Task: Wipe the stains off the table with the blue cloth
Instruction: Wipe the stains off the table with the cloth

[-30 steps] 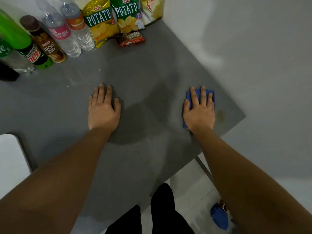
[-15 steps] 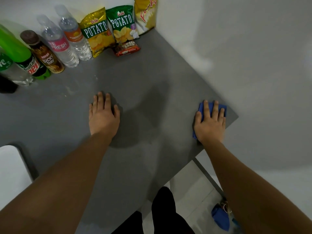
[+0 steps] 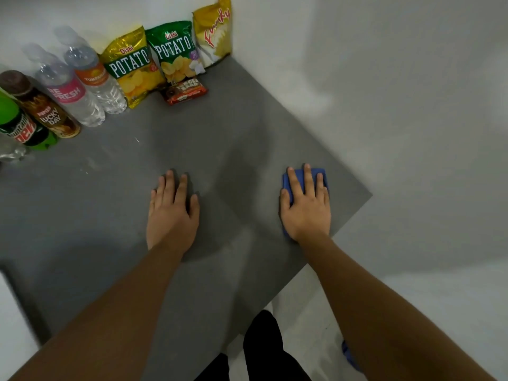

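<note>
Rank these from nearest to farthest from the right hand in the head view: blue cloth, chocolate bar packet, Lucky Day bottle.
1. blue cloth, directly under the right hand, near the table's right corner.
2. chocolate bar packet, at the back, ahead and to the left.
3. Lucky Day bottle, far left in the bottle row.

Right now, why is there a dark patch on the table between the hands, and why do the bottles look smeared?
Head view: the patch on the table looks like the person's shadow under overhead light; the water bottles are blurred and lean outward, as wide-angle lenses do.

"Oishi POTATO" chip bags (image 3: pixel 132 68); perhaps others
</note>
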The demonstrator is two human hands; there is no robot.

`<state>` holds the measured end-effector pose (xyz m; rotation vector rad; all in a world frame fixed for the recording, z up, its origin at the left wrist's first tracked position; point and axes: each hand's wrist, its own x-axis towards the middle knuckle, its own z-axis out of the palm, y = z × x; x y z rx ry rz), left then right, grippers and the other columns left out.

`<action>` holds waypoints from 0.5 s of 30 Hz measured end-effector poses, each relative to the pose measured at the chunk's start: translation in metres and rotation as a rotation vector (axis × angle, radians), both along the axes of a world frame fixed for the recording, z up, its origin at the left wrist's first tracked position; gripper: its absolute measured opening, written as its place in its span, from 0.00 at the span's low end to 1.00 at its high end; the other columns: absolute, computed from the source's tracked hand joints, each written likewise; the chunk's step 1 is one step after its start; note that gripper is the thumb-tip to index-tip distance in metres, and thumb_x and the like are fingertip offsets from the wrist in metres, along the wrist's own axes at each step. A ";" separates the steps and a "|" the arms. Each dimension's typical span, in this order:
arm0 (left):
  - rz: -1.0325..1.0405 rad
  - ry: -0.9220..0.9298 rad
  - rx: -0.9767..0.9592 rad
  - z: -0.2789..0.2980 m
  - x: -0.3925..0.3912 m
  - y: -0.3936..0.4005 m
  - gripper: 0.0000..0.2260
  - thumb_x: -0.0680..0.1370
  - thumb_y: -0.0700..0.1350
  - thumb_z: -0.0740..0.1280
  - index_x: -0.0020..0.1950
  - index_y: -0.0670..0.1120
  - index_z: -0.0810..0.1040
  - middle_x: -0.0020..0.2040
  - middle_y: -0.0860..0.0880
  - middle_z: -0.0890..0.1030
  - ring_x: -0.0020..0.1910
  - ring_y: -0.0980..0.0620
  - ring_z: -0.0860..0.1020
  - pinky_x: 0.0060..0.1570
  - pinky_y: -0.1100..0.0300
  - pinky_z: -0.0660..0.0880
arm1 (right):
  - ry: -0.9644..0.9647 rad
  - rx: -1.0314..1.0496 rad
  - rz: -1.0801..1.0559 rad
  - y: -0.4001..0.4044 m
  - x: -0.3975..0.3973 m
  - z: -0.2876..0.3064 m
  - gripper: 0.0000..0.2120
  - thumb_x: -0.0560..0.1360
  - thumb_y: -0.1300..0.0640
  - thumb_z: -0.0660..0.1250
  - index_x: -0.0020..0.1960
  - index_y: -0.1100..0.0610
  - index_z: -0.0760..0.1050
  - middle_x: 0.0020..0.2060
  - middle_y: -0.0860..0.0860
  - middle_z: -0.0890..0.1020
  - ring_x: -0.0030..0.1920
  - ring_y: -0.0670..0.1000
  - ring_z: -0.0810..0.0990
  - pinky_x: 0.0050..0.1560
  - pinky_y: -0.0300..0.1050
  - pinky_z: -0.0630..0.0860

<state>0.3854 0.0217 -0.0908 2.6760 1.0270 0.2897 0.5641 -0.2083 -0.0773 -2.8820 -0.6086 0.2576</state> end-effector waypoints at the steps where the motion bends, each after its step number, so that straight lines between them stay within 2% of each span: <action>1: 0.002 -0.003 0.006 -0.001 0.000 -0.001 0.25 0.85 0.54 0.53 0.80 0.46 0.63 0.81 0.43 0.59 0.81 0.43 0.55 0.79 0.47 0.52 | -0.004 0.006 -0.008 0.002 0.010 0.001 0.29 0.83 0.35 0.42 0.83 0.38 0.45 0.84 0.45 0.46 0.83 0.57 0.43 0.81 0.54 0.43; 6: 0.008 -0.018 0.008 -0.001 0.001 -0.001 0.24 0.84 0.53 0.56 0.80 0.46 0.63 0.81 0.43 0.59 0.81 0.43 0.56 0.79 0.47 0.52 | -0.001 0.032 -0.071 0.000 0.047 0.004 0.29 0.83 0.36 0.44 0.83 0.38 0.48 0.84 0.47 0.47 0.83 0.58 0.45 0.82 0.55 0.45; 15: 0.014 -0.019 -0.029 0.006 0.001 -0.002 0.25 0.85 0.53 0.57 0.80 0.47 0.63 0.82 0.43 0.58 0.81 0.44 0.55 0.79 0.47 0.51 | 0.013 0.007 -0.039 -0.015 0.030 0.003 0.29 0.84 0.36 0.44 0.83 0.39 0.44 0.84 0.47 0.44 0.83 0.59 0.43 0.82 0.57 0.43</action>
